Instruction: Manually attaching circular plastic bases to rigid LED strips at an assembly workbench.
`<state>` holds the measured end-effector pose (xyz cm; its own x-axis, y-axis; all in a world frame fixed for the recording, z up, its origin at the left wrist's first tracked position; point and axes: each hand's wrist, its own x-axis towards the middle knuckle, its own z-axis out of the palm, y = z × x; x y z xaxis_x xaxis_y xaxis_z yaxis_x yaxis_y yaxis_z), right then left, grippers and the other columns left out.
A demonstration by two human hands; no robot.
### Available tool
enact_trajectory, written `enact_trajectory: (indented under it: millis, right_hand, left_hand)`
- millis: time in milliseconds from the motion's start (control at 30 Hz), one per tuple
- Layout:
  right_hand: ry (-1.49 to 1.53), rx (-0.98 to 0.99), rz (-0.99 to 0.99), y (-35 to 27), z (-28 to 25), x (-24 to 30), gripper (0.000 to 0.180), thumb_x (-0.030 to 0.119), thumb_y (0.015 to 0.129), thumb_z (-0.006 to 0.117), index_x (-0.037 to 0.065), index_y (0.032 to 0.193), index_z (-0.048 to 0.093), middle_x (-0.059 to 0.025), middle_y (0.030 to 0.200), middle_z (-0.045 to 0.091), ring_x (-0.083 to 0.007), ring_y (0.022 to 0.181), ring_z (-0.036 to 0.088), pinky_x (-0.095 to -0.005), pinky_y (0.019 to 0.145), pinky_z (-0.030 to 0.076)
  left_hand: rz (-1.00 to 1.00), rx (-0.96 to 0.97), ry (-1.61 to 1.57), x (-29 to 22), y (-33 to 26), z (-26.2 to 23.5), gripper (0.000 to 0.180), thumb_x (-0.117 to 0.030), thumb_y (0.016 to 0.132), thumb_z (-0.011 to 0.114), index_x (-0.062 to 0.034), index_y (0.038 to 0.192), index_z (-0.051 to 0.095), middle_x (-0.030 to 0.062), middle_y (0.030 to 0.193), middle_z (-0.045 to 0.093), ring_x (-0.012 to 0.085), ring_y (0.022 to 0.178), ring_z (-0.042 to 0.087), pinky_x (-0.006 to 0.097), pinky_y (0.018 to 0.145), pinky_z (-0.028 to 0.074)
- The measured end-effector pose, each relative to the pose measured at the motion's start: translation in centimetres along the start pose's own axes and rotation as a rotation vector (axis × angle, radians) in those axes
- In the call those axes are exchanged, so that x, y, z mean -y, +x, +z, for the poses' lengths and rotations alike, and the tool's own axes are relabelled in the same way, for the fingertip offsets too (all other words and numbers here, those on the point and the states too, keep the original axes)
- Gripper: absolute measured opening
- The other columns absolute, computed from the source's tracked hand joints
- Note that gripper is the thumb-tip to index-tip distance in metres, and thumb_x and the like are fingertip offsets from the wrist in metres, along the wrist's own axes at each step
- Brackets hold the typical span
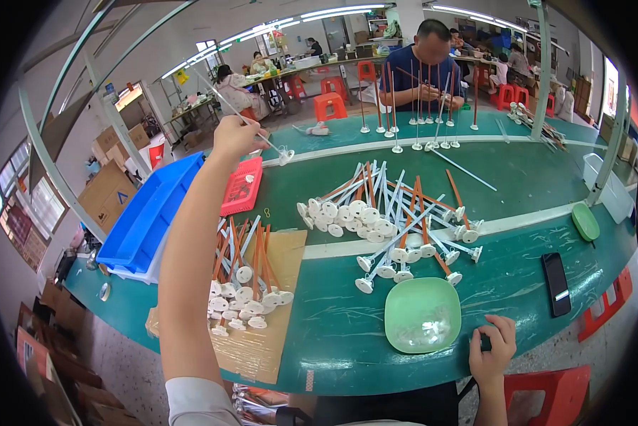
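Note:
My left hand (235,135) is raised high over the green table (525,177) and grips a thin white rod with a round disc base (285,156) at its lower end. My right hand (495,348) rests on the table's near edge, fingers curled, holding nothing, just right of a square pale green dish (423,314). A heap of white and orange rods with disc bases (383,220) lies mid-table. A second heap (244,284) lies on a cardboard sheet (258,348) below my left arm.
Blue bins (152,213) and a red basket (242,186) stand at the left. A black phone (556,284) and a green lid (585,221) lie at the right. Across the table a person (425,67) works among upright rods (418,121). Red stools stand around.

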<state>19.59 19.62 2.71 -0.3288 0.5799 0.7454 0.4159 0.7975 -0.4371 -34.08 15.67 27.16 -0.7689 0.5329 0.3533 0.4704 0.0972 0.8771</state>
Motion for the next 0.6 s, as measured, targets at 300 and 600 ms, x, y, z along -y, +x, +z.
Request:
enact_trajectory:
  millis: [300, 600]
  right_hand:
    - [0.029, 0.018, 0.031, 0.0, -0.2, 0.2, 0.014, -0.006, 0.07, 0.067, 0.001, 0.079, 0.059, -0.0144, 0.1, 0.063, -0.0344, 0.092, 0.059, -0.0405, 0.078, 0.049]
    - [0.018, 0.02, 0.025, -0.1, 0.1, 0.2, 0.013, -0.006, 0.07, 0.067, 0.001, 0.079, 0.059, -0.0146, 0.097, 0.063, -0.0339, 0.09, 0.059, -0.0396, 0.077, 0.048]
  left_hand:
    - [0.059, 0.095, 0.045, -0.6, -1.1, -0.7, 0.014, -0.004, 0.094, 0.057, 0.0041, 0.103, 0.064, 0.0133, 0.094, 0.07, 0.0217, 0.081, 0.072, 0.029, 0.069, 0.061]
    - [0.139, 0.252, 0.083, -0.4, -1.2, -2.9, 0.016, -0.009, 0.099, 0.054, 0.0015, 0.111, 0.057, 0.0093, 0.101, 0.069, 0.016, 0.093, 0.068, 0.026, 0.077, 0.059]
